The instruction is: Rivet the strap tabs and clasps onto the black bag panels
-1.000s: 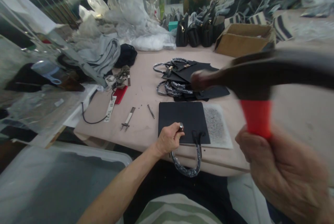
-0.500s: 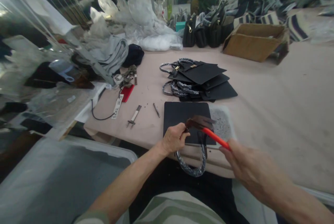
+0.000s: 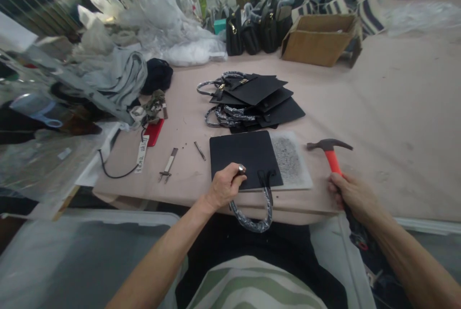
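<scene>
My left hand (image 3: 226, 185) is closed round a short metal punch (image 3: 241, 169), whose shiny round end sticks up from the fist. It stands over a flat black bag panel (image 3: 242, 148), near one end of a plastic-wrapped handle (image 3: 252, 226). That handle loops off the table's front edge towards me. Under the panel lies a pale, pitted board (image 3: 292, 162), its right part showing. To the right of the board, my right hand (image 3: 347, 193) grips a claw hammer (image 3: 330, 148) with an orange handle, its head raised clear of the panel.
A stack of black panels with wrapped handles (image 3: 262, 98) lies behind. To the left are a thin metal rod (image 3: 200, 151), a forked metal tool (image 3: 168, 165) and a red card (image 3: 154, 132). A cardboard box (image 3: 313, 42) and black bags (image 3: 252, 33) stand farther back.
The hammer has swung away from above the left fist, up and to the right. My left hand keeps its place on the panel with the punch. The view has turned to the right.
</scene>
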A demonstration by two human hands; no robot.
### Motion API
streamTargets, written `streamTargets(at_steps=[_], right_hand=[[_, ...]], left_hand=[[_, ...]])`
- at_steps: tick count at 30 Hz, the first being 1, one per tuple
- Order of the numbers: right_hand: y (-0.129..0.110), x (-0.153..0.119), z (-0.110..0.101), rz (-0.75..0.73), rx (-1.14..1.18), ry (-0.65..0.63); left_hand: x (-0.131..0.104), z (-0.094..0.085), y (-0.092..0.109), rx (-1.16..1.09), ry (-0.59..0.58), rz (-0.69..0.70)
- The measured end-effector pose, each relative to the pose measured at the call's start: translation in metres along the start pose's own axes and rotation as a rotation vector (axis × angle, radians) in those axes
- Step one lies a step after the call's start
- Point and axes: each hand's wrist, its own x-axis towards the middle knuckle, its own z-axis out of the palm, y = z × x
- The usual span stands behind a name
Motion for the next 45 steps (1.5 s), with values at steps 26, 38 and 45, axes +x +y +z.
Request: streamTargets(at_steps=[26,38,45], right_hand=[[-0.040,-0.010,0.124,-1.054,-0.486,-0.044],[-0.040,-0.011,0.126,-1.043,-0.495,-0.052],[-0.039,-0.010,0.126,-1.046,-0.497,-0.038]], left_hand=[[-0.013,0.002,-0.005,0.095,0.079,0.168],[-0.005,0.007,-0.002,-0.034,0.185,-0.120],[0.000,0.008,0.002,-0.045,0.157,-0.119]])
